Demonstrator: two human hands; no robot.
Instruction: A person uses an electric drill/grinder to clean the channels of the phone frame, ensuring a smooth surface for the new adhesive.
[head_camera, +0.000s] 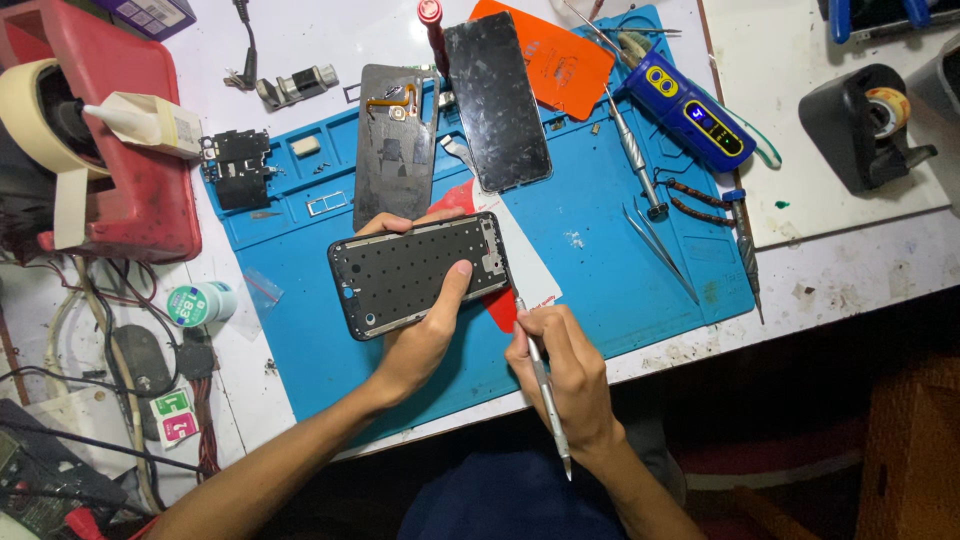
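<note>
My left hand (425, 325) grips a black phone frame (410, 275), thumb across its face, holding it above the blue work mat (620, 270). My right hand (560, 370) holds a slim silver tool (545, 395) like a pen, its tip touching the frame's lower right corner. A red and white card (515, 275) lies under the frame. Farther back on the mat lie a dark phone back panel (395, 145) with an orange flex cable and a black screen panel (497, 100).
Tweezers (660, 245) and a screwdriver (632, 150) lie on the mat's right; a blue handheld device (690, 110) at the back. A red tray (110, 140) with tape sits left, a black tape dispenser (865, 125) right, and cables at lower left.
</note>
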